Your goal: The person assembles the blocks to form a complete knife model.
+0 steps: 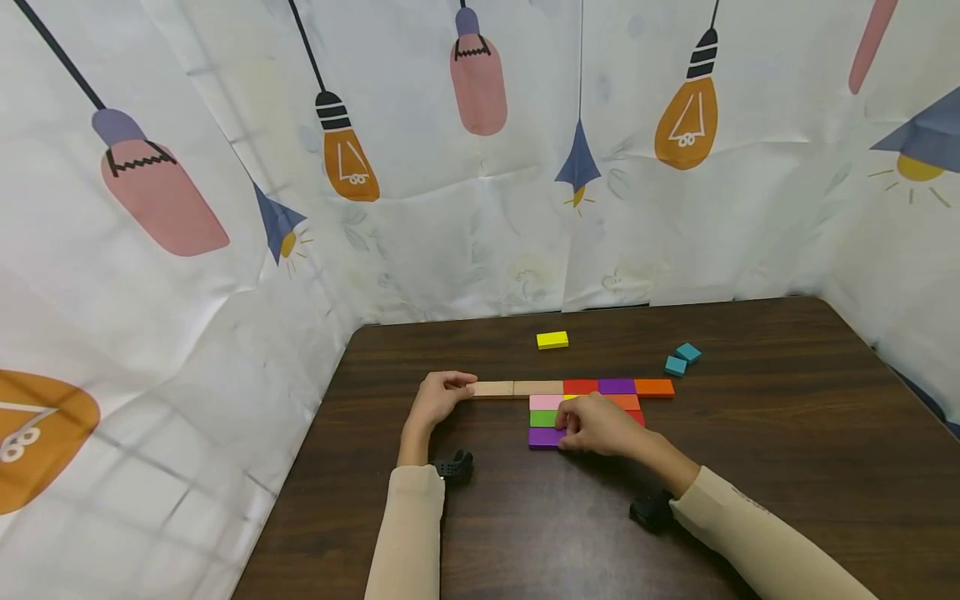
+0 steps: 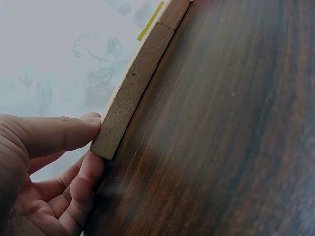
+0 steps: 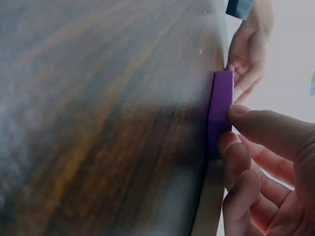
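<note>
My left hand (image 1: 437,402) pinches the free left end of a plain wooden block (image 2: 130,91), thumb and fingers at its tip. That block lies end to end with a second plain block (image 1: 537,388), then red (image 1: 581,387), purple (image 1: 617,386) and orange (image 1: 654,388) blocks in one row. Below the row, pink (image 1: 545,402) and green (image 1: 542,419) blocks show, with other coloured ones partly covered by my right hand (image 1: 600,425). Between its thumb and fingers, the right hand pinches a purple block (image 3: 220,110) at the near edge of this group.
A yellow block (image 1: 552,340) lies alone behind the row. Two blue blocks (image 1: 676,366) sit at the back right. The dark wooden table (image 1: 525,533) ends at a printed curtain (image 1: 480,233) at the back and sides.
</note>
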The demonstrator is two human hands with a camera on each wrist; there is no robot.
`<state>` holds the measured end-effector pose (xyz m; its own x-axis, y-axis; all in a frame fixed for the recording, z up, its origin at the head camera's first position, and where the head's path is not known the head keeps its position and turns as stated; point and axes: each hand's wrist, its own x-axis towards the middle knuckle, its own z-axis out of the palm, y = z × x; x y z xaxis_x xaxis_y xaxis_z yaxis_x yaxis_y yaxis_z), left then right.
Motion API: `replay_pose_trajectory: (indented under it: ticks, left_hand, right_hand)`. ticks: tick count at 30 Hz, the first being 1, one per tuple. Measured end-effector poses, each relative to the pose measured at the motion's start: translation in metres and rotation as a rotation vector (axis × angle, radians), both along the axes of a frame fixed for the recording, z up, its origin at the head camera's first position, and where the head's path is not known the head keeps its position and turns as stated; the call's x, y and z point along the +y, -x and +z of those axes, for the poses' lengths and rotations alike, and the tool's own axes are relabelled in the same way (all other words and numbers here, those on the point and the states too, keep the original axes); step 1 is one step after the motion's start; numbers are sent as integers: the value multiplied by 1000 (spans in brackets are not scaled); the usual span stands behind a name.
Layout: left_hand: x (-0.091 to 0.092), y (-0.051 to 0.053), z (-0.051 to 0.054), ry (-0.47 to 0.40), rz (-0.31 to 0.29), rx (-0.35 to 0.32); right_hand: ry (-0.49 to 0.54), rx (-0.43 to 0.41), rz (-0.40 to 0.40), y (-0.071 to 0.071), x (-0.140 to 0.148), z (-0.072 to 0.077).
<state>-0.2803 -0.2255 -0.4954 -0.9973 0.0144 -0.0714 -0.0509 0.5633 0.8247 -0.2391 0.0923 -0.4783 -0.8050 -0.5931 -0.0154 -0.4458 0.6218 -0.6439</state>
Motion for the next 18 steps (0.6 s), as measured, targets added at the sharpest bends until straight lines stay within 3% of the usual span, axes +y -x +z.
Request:
replay_pose_trajectory:
  ticks: [18]
  left_hand:
    - [0, 1, 1, 0, 5, -4]
  right_hand:
    - [12, -9, -10, 1, 1, -1]
